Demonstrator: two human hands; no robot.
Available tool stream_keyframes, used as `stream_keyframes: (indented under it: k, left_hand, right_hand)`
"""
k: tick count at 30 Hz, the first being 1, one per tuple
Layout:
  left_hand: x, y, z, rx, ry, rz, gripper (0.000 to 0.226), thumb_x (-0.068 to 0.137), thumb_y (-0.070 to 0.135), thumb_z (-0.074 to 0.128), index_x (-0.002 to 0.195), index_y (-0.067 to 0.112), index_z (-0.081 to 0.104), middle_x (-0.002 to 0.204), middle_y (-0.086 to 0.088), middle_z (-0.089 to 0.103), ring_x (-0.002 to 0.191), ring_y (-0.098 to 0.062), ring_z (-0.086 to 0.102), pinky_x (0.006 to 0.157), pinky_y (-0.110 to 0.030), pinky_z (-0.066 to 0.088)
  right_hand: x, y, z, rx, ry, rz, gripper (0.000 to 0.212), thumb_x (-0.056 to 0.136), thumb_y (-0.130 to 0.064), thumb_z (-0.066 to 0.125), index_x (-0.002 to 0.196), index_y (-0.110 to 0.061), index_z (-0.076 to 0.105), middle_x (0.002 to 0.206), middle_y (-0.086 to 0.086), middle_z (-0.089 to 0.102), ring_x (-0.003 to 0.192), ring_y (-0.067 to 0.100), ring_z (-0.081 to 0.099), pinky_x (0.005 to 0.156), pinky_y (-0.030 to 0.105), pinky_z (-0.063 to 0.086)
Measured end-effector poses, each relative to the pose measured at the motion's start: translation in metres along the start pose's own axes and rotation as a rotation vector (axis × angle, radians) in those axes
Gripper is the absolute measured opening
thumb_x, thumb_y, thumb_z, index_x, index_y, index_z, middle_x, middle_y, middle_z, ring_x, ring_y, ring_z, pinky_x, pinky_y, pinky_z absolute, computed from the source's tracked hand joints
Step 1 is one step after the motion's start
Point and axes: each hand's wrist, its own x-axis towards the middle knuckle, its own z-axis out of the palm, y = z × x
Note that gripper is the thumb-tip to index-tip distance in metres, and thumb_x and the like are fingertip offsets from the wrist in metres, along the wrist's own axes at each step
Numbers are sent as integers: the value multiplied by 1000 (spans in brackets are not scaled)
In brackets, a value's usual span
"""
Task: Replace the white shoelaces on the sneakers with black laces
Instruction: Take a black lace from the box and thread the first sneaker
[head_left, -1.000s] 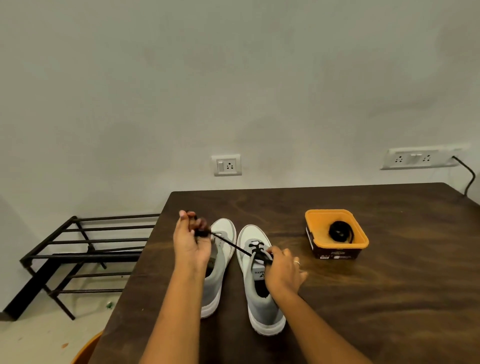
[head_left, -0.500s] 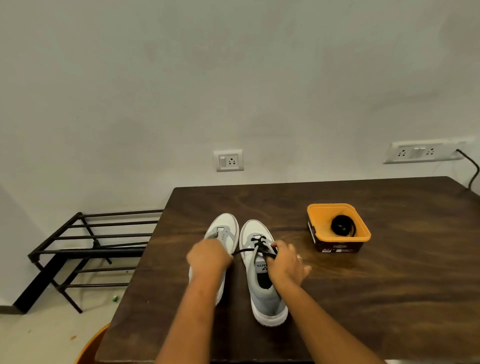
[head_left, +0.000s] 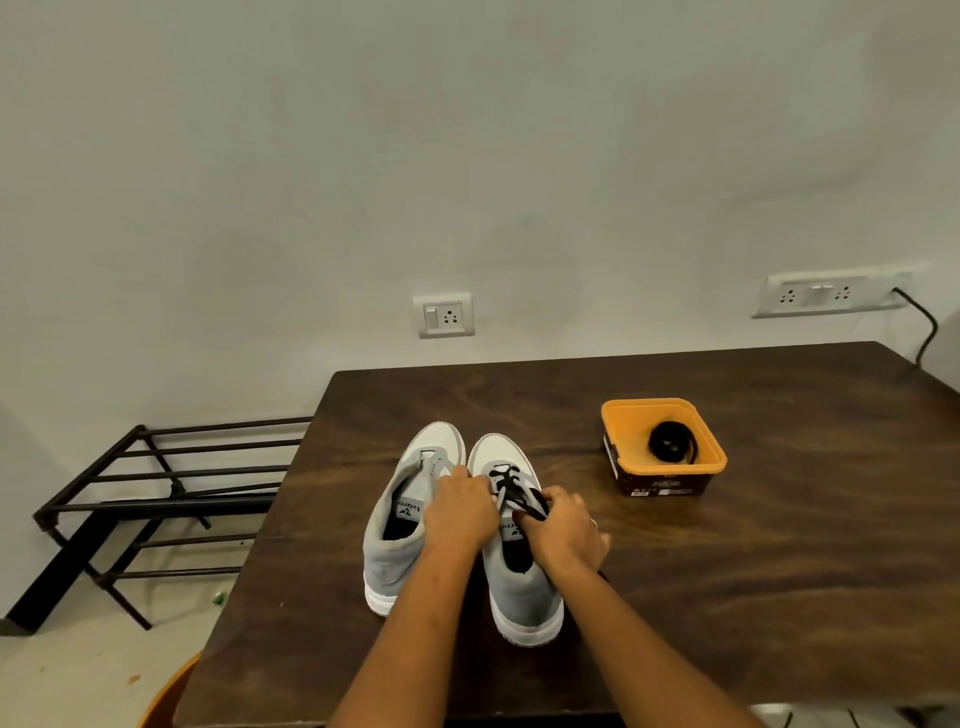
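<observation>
Two grey-and-white sneakers stand side by side on the dark wooden table (head_left: 675, 597), toes away from me. The left sneaker (head_left: 400, 525) has no lace in it. The right sneaker (head_left: 519, 582) has a black lace (head_left: 511, 491) crossed through its front eyelets. My left hand (head_left: 462, 512) lies over the gap between the shoes, fingers curled at the right shoe's eyelets; what it holds is hidden. My right hand (head_left: 563, 525) pinches the black lace beside the tongue. A second black lace (head_left: 672, 441) lies coiled in an orange tub (head_left: 623, 431).
The orange tub stands on the table to the right of the shoes. A black metal shoe rack (head_left: 156, 499) stands on the floor to the left of the table. Wall sockets (head_left: 444, 314) are behind, and a cable (head_left: 927, 332) hangs at the table's far right corner.
My left hand came down from pulling the lace out to the left and now sits at the right shoe's eyelets. The right hand stayed at the tongue.
</observation>
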Motion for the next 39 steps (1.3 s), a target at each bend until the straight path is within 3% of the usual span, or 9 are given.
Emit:
stream_keyframes:
  k: [4,7,10,18,22,26,33,36,39]
  left_hand:
    - [-2,-7,2,-351,58,-19,21,95,13,38,92,15,59,104,-11,61,97,-28,54,80,-33,42]
    - [-14,0,-13,-1291,71,-213,30,95,1,34,72,15,48,89,-8,62,80,-23,57,77,-32,44]
    - [-14,-3,-38,-1993,185,-288,30,102,8,31,78,17,46,99,-7,63,94,-21,61,91,-39,47]
    - [-14,-30,-82,-2363,448,-167,24,101,12,34,84,18,50,80,-3,71,75,-18,71,81,-41,54]
    - [-22,-55,-97,-1816,150,-383,24,98,16,40,75,13,48,67,-4,55,32,-7,42,34,-14,32]
    - [-29,-42,-63,-1027,-481,-376,24,96,13,42,75,8,51,63,-9,57,43,-12,43,40,-20,34]
    - [-2,-3,-6,-670,-200,-223,31,95,15,45,125,22,53,118,-15,58,93,-34,64,54,-38,56]
    - [2,-1,1,-570,-78,-115,19,95,14,44,103,15,61,109,-19,64,89,-36,64,74,-41,56]
    - [3,-9,5,-623,35,-57,21,93,9,50,75,18,56,78,-13,65,70,-23,54,69,-31,47]
  right_hand:
    - [1,1,0,-22,0,-4,40,87,-43,59,126,-37,51,127,-4,52,118,21,52,97,39,33]
    - [0,1,1,-46,5,6,40,88,-41,59,127,-38,50,128,-5,52,118,20,52,97,39,33]
    - [0,-1,2,-61,27,12,38,89,-40,58,127,-38,50,127,-6,53,115,19,54,96,38,33]
    - [-1,-2,3,2,62,29,41,90,-38,59,130,-35,48,132,-4,48,124,22,45,100,41,33]
    - [-3,-3,4,26,83,-5,40,91,-36,59,129,-33,48,131,-5,51,122,20,47,100,41,33]
    - [-3,-5,4,98,80,-36,34,91,-28,61,122,-35,50,127,-5,51,118,21,50,100,41,33]
    - [1,-3,6,142,48,-90,32,89,-24,61,118,-34,51,123,-3,52,116,25,51,96,44,43]
    - [3,-1,7,158,50,-119,31,90,-22,59,118,-32,51,121,-1,52,116,24,51,94,41,45]
    - [5,1,11,140,58,-137,30,92,-22,57,120,-28,51,123,0,52,116,24,50,92,37,46]
